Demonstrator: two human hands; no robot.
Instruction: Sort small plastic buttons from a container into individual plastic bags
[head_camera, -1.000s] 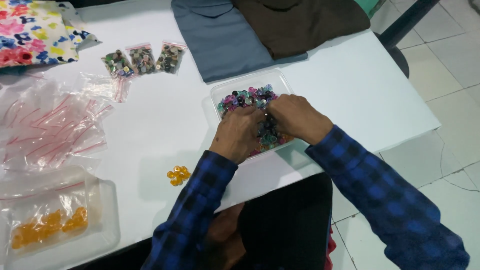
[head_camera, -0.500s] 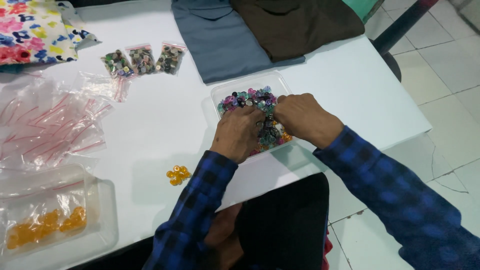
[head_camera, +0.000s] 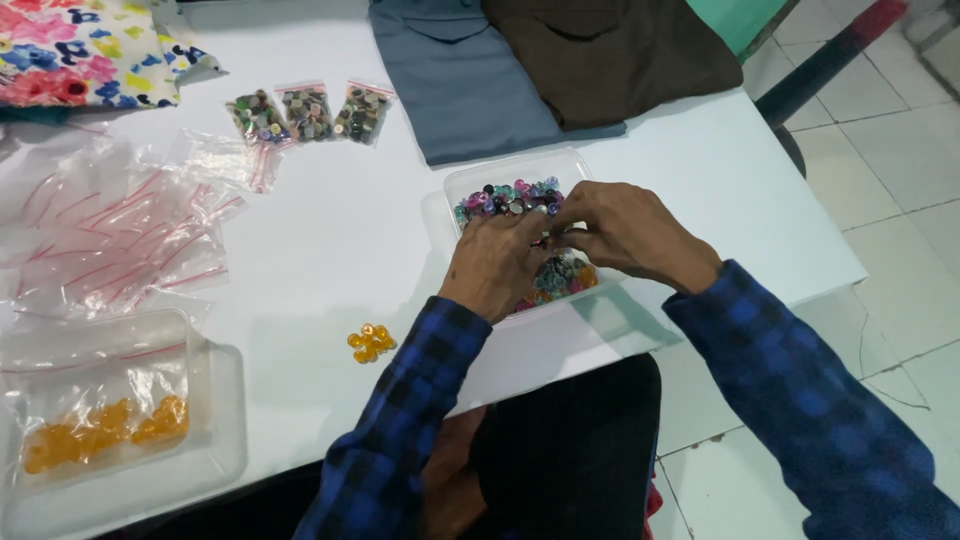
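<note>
A clear plastic tray (head_camera: 468, 181) full of small mixed-colour beads (head_camera: 505, 198) stands on the white table near its front edge. Both hands are inside it. My left hand (head_camera: 495, 265) lies palm down over the tray's middle, fingers curled into the beads. My right hand (head_camera: 625, 235) comes in from the right, and its fingertips meet the left hand's above the beads. Whatever sits between the fingertips is hidden. Both sleeves are blue plaid.
A small heap of orange beads (head_camera: 370, 341) lies left of my left arm. Three filled little bags (head_camera: 305, 113) and several empty zip bags (head_camera: 110, 235) lie further left. A clear tray (head_camera: 215, 420) holds bagged orange beads. Grey cloth (head_camera: 460, 80), brown cloth (head_camera: 610, 55) and floral cloth (head_camera: 80, 50) lie at the back.
Both hands stay in the bead tray, with only small finger movements. My right hand has edged slightly left towards the left hand.
</note>
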